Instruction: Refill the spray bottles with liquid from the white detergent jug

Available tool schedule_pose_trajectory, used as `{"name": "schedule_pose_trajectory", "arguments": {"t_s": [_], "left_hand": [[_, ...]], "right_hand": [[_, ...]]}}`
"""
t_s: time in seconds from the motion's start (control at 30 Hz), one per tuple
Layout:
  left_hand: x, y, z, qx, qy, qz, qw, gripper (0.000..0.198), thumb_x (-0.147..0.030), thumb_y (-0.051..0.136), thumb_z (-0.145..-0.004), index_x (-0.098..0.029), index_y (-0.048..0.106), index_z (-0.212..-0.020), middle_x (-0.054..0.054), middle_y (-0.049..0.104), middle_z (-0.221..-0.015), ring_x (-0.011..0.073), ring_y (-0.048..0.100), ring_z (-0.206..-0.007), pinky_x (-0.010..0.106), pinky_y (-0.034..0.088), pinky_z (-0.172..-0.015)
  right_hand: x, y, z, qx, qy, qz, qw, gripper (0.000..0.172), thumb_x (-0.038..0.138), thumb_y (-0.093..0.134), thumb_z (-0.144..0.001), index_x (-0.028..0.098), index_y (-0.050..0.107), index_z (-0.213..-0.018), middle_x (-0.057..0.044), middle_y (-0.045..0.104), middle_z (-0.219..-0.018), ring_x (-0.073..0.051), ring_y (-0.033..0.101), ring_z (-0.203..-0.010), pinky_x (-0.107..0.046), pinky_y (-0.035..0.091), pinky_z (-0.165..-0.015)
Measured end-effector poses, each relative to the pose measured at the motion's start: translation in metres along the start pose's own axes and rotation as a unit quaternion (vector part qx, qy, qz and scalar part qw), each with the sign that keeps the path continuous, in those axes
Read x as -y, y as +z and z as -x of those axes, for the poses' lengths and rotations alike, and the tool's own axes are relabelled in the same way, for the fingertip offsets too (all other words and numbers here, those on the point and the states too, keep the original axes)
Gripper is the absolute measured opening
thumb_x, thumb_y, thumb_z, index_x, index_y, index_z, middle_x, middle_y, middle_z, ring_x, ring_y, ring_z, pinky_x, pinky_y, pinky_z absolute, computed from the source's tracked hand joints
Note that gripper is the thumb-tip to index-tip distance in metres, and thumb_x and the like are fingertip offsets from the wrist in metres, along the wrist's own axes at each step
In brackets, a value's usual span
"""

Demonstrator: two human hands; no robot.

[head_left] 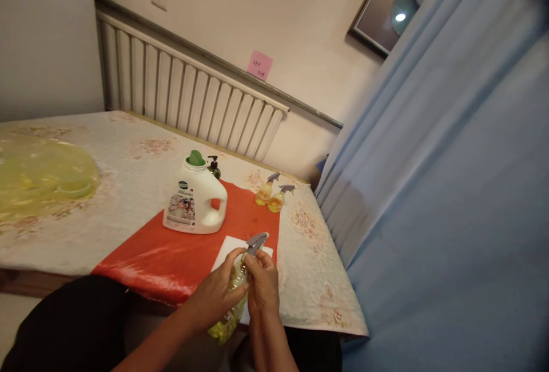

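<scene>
A clear spray bottle (229, 317) of yellow liquid with a grey trigger head (256, 241) is held at the table's near edge. My left hand (221, 292) wraps round the bottle's body. My right hand (262, 283) is closed round the bottle's neck just under the trigger head. Under the hands lies a white cloth (229, 246) on a red mat (171, 252).
A white detergent jug (195, 200) with a green cap stands on the red mat, a dark pump bottle (214, 167) behind it. Two small yellow spray bottles (273, 193) stand at the mat's far corner. A yellow plastic bag (38, 174) lies left. Blue curtain (450, 189) hangs right.
</scene>
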State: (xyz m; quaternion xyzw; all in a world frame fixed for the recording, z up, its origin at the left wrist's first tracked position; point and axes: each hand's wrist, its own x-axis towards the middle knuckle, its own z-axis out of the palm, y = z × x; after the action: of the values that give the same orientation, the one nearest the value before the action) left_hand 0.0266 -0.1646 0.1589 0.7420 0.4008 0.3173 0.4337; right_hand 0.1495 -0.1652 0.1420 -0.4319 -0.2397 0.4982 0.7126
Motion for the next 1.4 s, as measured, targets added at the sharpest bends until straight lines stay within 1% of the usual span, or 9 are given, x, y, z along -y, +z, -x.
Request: {"name": "schedule_pose_trajectory", "arguments": {"t_s": [0.13,0.23,0.33,0.47,0.57,0.67,0.83,1.27,1.4], "left_hand": [[-0.001,-0.004,0.0,0.011,-0.002,0.013,1.0,0.057,-0.026,0.049,-0.083,-0.022,0.032,-0.137,0.008,0.065,-0.119,0.0243,0.063,-0.105,0.036,0.045,-0.093],[0.001,-0.004,0.001,0.009,0.004,0.018,1.0,0.054,-0.026,0.049,-0.083,-0.023,0.033,-0.135,0.006,0.066,-0.113,0.0225,0.065,-0.097,0.035,0.046,-0.089],[0.003,-0.001,0.001,0.015,-0.006,0.012,1.0,0.057,-0.027,0.049,-0.084,-0.022,0.031,-0.138,0.007,0.066,-0.112,0.0232,0.065,-0.099,0.036,0.046,-0.09],[0.006,0.003,0.002,0.011,-0.007,0.015,1.0,0.06,-0.03,0.049,-0.084,-0.022,0.03,-0.141,0.011,0.059,-0.129,0.0256,0.058,-0.116,0.039,0.043,-0.098],[0.007,0.005,0.001,0.004,-0.002,0.02,1.0,0.057,-0.031,0.049,-0.085,-0.022,0.032,-0.139,0.012,0.054,-0.137,0.0251,0.057,-0.119,0.038,0.041,-0.101],[0.005,0.003,0.001,0.004,-0.007,0.016,1.0,0.057,-0.031,0.048,-0.085,-0.021,0.033,-0.138,0.01,0.062,-0.126,0.0241,0.062,-0.109,0.036,0.044,-0.095],[-0.003,-0.005,0.002,0.017,-0.009,0.025,1.0,0.057,-0.027,0.049,-0.082,-0.021,0.034,-0.137,0.007,0.067,-0.114,0.0234,0.065,-0.1,0.033,0.046,-0.088],[0.018,0.01,0.0,0.001,-0.006,0.017,1.0,0.062,-0.03,0.05,-0.083,-0.021,0.03,-0.142,0.009,0.063,-0.121,0.0239,0.061,-0.107,0.034,0.045,-0.092],[0.02,0.011,0.0,-0.006,-0.003,0.016,1.0,0.061,-0.03,0.051,-0.083,-0.023,0.032,-0.14,0.008,0.063,-0.118,0.0243,0.062,-0.104,0.035,0.045,-0.091]], "right_hand": [[0.007,0.003,0.003,0.081,0.016,-0.03,0.996,0.03,0.038,0.081,-0.068,0.016,0.071,-0.085,-0.002,0.069,-0.074,-0.015,0.062,-0.066,-0.027,0.048,-0.064],[0.012,0.003,0.005,0.122,0.026,-0.04,0.991,0.031,0.037,0.081,-0.067,0.016,0.072,-0.088,-0.004,0.07,-0.076,-0.018,0.064,-0.069,-0.029,0.049,-0.066],[0.01,0.001,0.004,0.097,0.029,-0.04,0.994,0.034,0.033,0.083,-0.061,0.016,0.072,-0.088,-0.003,0.071,-0.074,-0.017,0.063,-0.065,-0.029,0.049,-0.066],[0.003,-0.002,0.002,0.025,0.023,-0.021,0.999,0.032,0.027,0.085,-0.057,0.016,0.071,-0.084,0.0,0.069,-0.07,-0.014,0.061,-0.061,-0.027,0.048,-0.064],[-0.001,-0.002,0.002,-0.004,0.005,0.004,1.0,0.029,0.024,0.085,-0.057,0.017,0.069,-0.081,0.002,0.069,-0.069,-0.013,0.06,-0.061,-0.025,0.047,-0.063],[0.001,-0.002,0.003,0.022,0.005,0.002,1.0,0.028,0.028,0.084,-0.062,0.016,0.07,-0.083,0.001,0.069,-0.07,-0.014,0.061,-0.062,-0.025,0.047,-0.063],[0.008,-0.002,0.006,0.132,0.023,-0.044,0.99,0.031,0.035,0.079,-0.071,0.016,0.072,-0.096,-0.004,0.073,-0.081,-0.019,0.066,-0.072,-0.03,0.051,-0.068],[0.002,-0.002,0.007,0.06,0.028,-0.048,0.997,0.029,0.028,0.08,-0.064,0.016,0.073,-0.089,-0.002,0.073,-0.076,-0.016,0.065,-0.064,-0.026,0.051,-0.065],[0.003,-0.003,0.006,0.065,0.032,-0.017,0.997,0.032,0.028,0.079,-0.065,0.015,0.073,-0.093,-0.002,0.074,-0.077,-0.016,0.066,-0.066,-0.027,0.052,-0.067]]}}
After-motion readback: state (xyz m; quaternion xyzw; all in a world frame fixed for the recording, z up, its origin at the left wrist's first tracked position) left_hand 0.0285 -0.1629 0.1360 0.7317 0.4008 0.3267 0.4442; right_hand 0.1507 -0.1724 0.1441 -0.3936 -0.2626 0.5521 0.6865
